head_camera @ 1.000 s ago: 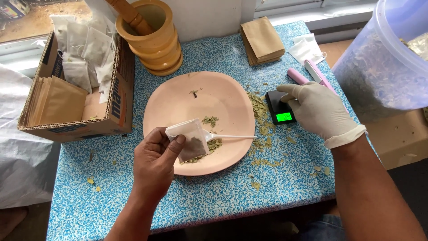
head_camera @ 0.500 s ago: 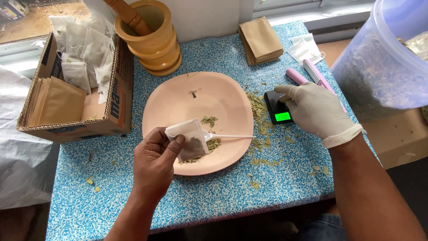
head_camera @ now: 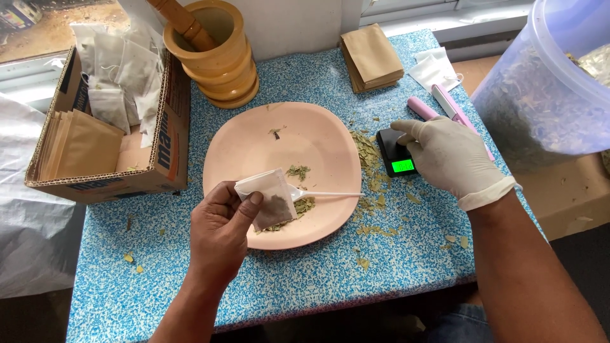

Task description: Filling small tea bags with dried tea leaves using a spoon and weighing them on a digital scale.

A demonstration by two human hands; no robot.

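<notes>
Left hand [head_camera: 219,232]: bare; fingers clamped on a small white filter bag [head_camera: 267,198], held over the near rim of the pink plate [head_camera: 254,149].
Right hand [head_camera: 448,155]: gloved; fingers together, resting on a small black scale [head_camera: 397,155] with a lit green display.
Between the hands: white plastic spoon [head_camera: 324,194] and dried leaf bits on the plate.
Beyond the fingers: wooden mortar [head_camera: 219,60], stack of brown sachets [head_camera: 372,57].
Left of the fingers: cardboard box [head_camera: 162,162] of bags.

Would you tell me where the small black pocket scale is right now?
The small black pocket scale sits right of the pink plate, on the speckled blue table, under the gloved right hand.
</notes>
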